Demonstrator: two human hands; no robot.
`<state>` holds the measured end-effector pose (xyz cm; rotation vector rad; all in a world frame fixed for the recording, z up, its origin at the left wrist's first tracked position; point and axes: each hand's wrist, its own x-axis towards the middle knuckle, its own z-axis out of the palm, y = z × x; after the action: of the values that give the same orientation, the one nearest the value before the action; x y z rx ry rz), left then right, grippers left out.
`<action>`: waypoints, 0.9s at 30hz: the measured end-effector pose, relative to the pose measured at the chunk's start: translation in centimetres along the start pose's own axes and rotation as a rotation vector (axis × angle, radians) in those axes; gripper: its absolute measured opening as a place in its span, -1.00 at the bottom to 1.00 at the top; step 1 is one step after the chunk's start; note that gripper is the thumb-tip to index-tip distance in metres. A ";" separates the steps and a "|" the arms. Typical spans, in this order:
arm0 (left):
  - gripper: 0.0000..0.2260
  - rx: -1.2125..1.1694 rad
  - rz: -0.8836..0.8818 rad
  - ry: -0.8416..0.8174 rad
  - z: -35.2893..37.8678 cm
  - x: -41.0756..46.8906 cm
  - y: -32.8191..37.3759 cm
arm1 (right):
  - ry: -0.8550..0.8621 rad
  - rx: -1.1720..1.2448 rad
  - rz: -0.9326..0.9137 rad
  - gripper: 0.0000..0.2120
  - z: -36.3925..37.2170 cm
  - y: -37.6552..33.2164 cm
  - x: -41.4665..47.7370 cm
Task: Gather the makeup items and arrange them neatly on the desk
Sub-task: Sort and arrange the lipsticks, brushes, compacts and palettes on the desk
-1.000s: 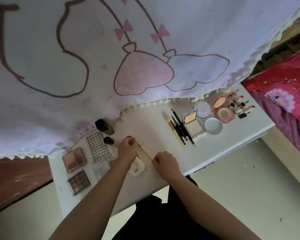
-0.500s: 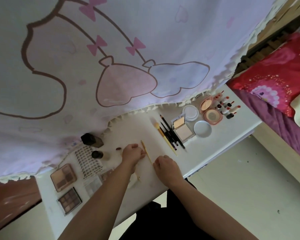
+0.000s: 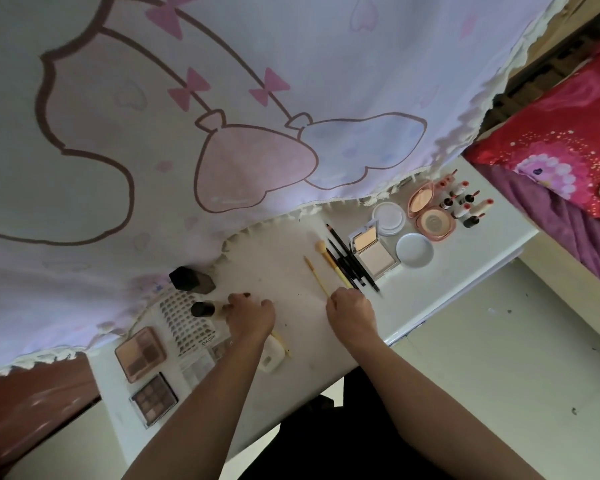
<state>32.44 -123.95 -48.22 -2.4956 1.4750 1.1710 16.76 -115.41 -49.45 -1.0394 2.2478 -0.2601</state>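
My right hand (image 3: pixel 350 311) grips the near end of a thin yellow-handled brush (image 3: pixel 315 275), which points away over the white desk (image 3: pixel 447 275), just left of a row of brushes and black pencils (image 3: pixel 347 259). My left hand (image 3: pixel 250 315) is closed beside a small dark-capped bottle (image 3: pixel 205 309); what it holds is hidden. A white sponge case (image 3: pixel 272 355) with another yellow stick lies under my left wrist. Open powder compacts (image 3: pixel 374 252), round lids (image 3: pixel 414 250) and lipsticks (image 3: pixel 465 202) stand at the right. Eyeshadow palettes (image 3: pixel 141 353) and a lash card (image 3: pixel 187 320) lie at the left.
A printed curtain (image 3: pixel 222 133) hangs over the desk's far side. A black box (image 3: pixel 191 280) stands by the curtain hem. A bed with a red pillow (image 3: pixel 561 140) is at the right. Floor lies past the desk's near edge.
My right hand has carried the yellow brush rightward toward the row of brushes. My left hand let go of it and moved left beside the small bottle.
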 end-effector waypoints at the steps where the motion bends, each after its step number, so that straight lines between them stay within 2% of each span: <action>1: -0.60 0.017 0.000 -0.013 0.1 0.2 -0.2 | 0.013 -0.012 0.018 -0.77 -0.4 0.3 0.3; 5: -0.54 0.038 0.052 -0.041 0.3 0.8 0.1 | 0.052 -0.045 0.059 -0.79 -1.3 1.3 1.1; 10: -0.65 0.033 0.133 -0.045 0.5 1.0 0.6 | 0.092 0.085 0.048 -0.83 -1.7 1.8 0.4; 13: -0.63 -0.201 0.098 -0.063 0.8 1.0 1.1 | 0.059 0.192 -0.051 -0.80 -1.5 1.6 -0.5; 17: -0.60 -0.502 0.054 -0.107 1.2 0.5 2.3 | -0.183 0.134 -0.235 -0.60 -0.7 0.6 -1.8; 19: -0.55 -0.621 0.016 -0.146 1.3 0.2 3.2 | -0.179 0.096 -0.286 -0.63 -0.3 0.8 -2.1; 24: -0.54 -0.734 -0.127 -0.267 2.5 0.0 4.9 | -0.060 0.135 -0.166 -0.72 -0.9 2.2 -1.7; 27: -0.59 -0.724 -0.146 -0.308 3.6 -0.2 6.0 | 0.000 0.068 -0.083 -0.76 -1.6 3.0 -1.2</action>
<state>25.74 -125.85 -48.65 -2.5416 0.8695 2.2393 14.53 -112.62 -48.92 -1.0979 2.1833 -0.3692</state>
